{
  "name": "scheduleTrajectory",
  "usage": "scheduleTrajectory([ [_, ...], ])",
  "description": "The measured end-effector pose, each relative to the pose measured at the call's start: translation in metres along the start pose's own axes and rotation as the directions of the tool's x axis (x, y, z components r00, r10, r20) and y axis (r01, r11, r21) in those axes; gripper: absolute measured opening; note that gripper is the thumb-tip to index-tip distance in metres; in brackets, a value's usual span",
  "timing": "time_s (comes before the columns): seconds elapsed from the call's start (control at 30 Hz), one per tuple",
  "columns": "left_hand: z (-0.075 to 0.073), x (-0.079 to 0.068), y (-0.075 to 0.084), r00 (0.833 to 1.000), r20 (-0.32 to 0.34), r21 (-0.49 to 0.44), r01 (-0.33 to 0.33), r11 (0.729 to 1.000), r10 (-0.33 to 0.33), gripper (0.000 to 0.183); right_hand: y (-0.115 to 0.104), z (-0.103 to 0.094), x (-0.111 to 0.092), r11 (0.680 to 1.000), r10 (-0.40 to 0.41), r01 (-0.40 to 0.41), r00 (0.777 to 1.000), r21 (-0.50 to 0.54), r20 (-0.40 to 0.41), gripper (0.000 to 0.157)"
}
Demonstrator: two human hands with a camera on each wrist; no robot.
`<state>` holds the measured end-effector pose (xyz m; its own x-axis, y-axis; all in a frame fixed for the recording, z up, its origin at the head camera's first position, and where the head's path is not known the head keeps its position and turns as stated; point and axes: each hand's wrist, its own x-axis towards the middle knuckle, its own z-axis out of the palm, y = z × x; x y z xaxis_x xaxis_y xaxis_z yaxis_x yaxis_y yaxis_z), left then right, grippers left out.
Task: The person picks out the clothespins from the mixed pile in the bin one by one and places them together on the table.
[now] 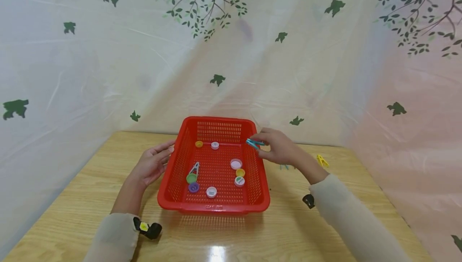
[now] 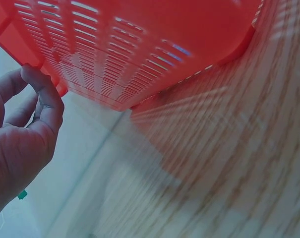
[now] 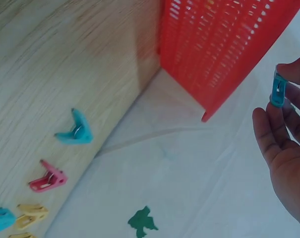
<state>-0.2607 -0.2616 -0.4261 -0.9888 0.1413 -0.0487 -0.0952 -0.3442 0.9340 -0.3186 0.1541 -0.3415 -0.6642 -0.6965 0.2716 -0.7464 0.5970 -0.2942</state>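
Note:
A red plastic basket (image 1: pixel 214 208) with perforated sides stands on the table. My left hand (image 1: pixel 153 162) is at its left side; in the left wrist view the bent thumb and fingertips pinch its rim (image 2: pixel 11 37). My right hand (image 1: pixel 276 146) holds a light-blue clothespin (image 1: pixel 253 143) between thumb and fingers, over the basket's right rim. Inside the basket lie a grey clothespin (image 1: pixel 195 168), a green cap (image 1: pixel 191 178), a purple cap (image 1: pixel 193 187), and several white and yellow caps, such as a white one (image 1: pixel 211 192).
To the right on the wooden table (image 1: pixel 288 222) lies a yellow clothespin (image 1: pixel 322 160). The right wrist view shows a blue clothespin (image 3: pixel 76 130), a pink clothespin (image 3: pixel 48 177) and more blue and yellow ones. A pale leaf-patterned curtain (image 1: pixel 173 77) hangs behind the table.

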Motion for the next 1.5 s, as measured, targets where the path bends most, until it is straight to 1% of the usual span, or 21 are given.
scheduleTrajectory([
  [0.1,0.000,0.000,0.000,1.000,-0.005,0.009,0.006,1.000,-0.006,0.055,0.006,-0.003,-0.010,0.999,0.037,-0.037,0.999,0.015,-0.025,0.038],
  [0.33,0.002,-0.001,-0.001,1.000,-0.015,0.044,0.011,0.999,-0.010,0.058,0.022,-0.008,-0.031,0.997,0.073,-0.073,0.994,0.004,-0.080,0.039],
  [0.5,0.002,0.000,-0.002,1.000,-0.021,0.056,0.013,0.998,-0.012,0.060,0.034,-0.009,-0.045,0.994,0.108,-0.110,0.989,-0.007,-0.103,0.039],
  [0.7,0.001,0.000,-0.002,1.000,-0.028,0.060,0.015,0.998,-0.013,0.061,0.042,-0.006,-0.061,0.981,0.194,-0.192,0.972,0.025,-0.134,0.039],
  [0.83,0.001,0.000,-0.003,0.999,-0.034,0.058,0.019,0.998,-0.017,0.061,0.047,0.001,-0.071,0.969,0.245,-0.240,0.957,0.052,-0.157,0.039],
  [0.97,0.001,0.001,-0.003,0.999,-0.029,0.053,0.017,0.998,-0.015,0.061,0.051,0.010,-0.083,0.949,0.310,-0.292,0.932,0.119,-0.190,0.038],
  [1.1,0.001,0.001,-0.002,1.000,-0.025,0.049,0.017,0.999,-0.016,0.059,0.051,0.016,-0.092,0.910,0.404,-0.372,0.893,0.181,-0.196,0.037],
  [1.23,0.001,0.001,-0.001,1.000,-0.025,0.045,0.016,0.999,-0.015,0.057,0.046,0.022,-0.100,0.869,0.488,-0.454,0.853,0.199,-0.185,0.040],
  [1.3,0.001,0.001,0.000,1.000,-0.023,0.042,0.014,0.999,-0.013,0.055,0.044,0.025,-0.104,0.851,0.517,-0.481,0.837,0.208,-0.180,0.042],
  [1.4,0.001,0.001,0.000,1.000,-0.020,0.036,0.012,0.999,-0.011,0.055,0.043,0.030,-0.111,0.838,0.538,-0.504,0.825,0.208,-0.170,0.044],
  [1.5,0.001,0.000,0.001,1.000,-0.017,0.032,0.012,0.999,-0.011,0.055,0.045,0.036,-0.119,0.835,0.546,-0.518,0.821,0.186,-0.166,0.043],
])
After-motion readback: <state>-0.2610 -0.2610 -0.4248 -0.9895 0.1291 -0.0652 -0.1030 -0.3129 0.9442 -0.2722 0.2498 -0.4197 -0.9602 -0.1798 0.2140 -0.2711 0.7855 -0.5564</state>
